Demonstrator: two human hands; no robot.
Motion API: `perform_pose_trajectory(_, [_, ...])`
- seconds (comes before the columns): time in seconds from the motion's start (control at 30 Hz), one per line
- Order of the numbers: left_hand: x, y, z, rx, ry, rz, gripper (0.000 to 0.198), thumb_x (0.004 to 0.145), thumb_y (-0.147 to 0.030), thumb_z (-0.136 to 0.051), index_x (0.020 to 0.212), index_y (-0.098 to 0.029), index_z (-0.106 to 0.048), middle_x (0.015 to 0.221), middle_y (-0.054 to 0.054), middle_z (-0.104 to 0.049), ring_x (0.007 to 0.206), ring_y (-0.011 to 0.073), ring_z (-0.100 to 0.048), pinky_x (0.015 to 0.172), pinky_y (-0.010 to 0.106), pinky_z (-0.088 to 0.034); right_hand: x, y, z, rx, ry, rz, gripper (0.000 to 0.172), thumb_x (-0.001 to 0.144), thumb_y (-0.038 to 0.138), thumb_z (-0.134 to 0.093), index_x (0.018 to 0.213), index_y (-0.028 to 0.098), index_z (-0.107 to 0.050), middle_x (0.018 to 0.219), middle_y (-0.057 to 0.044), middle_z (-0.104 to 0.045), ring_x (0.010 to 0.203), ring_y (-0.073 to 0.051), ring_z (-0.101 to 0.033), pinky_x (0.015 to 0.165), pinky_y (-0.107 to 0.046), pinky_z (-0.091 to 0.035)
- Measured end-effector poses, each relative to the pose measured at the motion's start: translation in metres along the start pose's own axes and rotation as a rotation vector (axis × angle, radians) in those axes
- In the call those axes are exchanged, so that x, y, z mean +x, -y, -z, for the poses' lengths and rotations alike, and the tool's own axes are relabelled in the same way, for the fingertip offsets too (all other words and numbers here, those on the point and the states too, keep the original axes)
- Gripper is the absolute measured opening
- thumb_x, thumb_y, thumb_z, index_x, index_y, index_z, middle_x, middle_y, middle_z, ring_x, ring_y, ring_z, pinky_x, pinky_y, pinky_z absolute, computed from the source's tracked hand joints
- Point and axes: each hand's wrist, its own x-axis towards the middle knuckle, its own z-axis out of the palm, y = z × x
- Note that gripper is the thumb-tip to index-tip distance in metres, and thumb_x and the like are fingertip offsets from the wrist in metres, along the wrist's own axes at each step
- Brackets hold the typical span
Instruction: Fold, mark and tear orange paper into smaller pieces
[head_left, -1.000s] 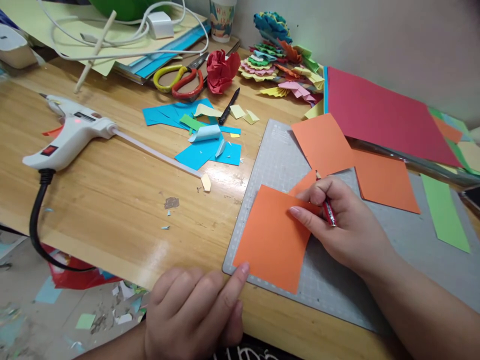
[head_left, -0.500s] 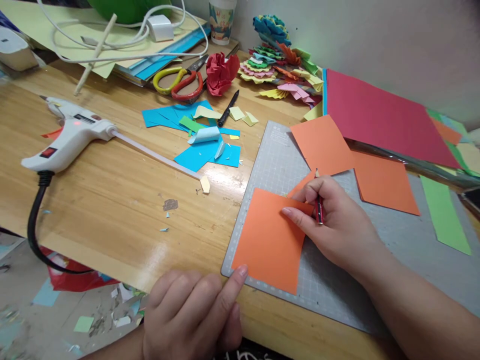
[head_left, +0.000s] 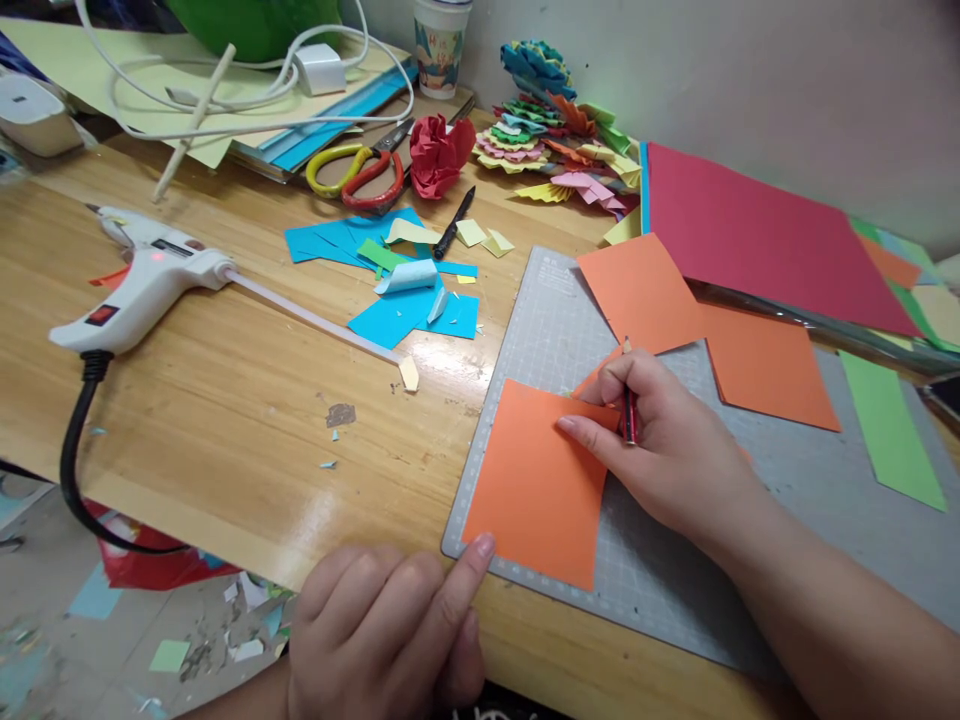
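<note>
An orange paper square point(head_left: 536, 480) lies on the grey cutting mat point(head_left: 517, 310). At its upper right edge my right hand point(head_left: 660, 430) is closed, thumb on top of the sheet and forefinger at the edge. A short dark-red pencil point(head_left: 630, 415) is tucked in the same hand, point away from me. My left hand point(head_left: 382, 620) has its fingers curled, with the forefinger stretched out and its tip on the square's lower left corner. More orange squares point(head_left: 772, 365) lie farther up the mat, one partly hidden by my right hand.
A white glue gun point(head_left: 150, 270) with a glue stick lies at left. Blue paper scraps point(head_left: 397, 315), a black pen point(head_left: 455, 222), scissors point(head_left: 367, 180) and a red paper flower point(head_left: 440, 155) are behind. Dark red card point(head_left: 780, 235) and a green strip point(head_left: 892, 430) lie at right.
The view has shifted slightly. My right hand, with the pencil, has moved a touch left; my left hand and the orange square look the same.
</note>
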Motion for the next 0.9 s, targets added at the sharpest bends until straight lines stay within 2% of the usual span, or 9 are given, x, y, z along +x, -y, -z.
perform_pose_trajectory(0.9, [-0.0024,-0.0002,0.0002,-0.02,0.015,0.012,0.026,0.081,-0.015,-0.052,0.1,-0.014,-0.071,0.061,-0.003,-0.06,0.053,0.011,-0.048,0.055,0.03,-0.032,-0.0012,0.0004,0.0005,-0.023,0.004,-0.007,0.023,0.08,0.031,-0.062,0.081,0.024,-0.04,0.071,0.002,-0.052,0.05,-0.01,-0.037,0.046,-0.025,-0.034])
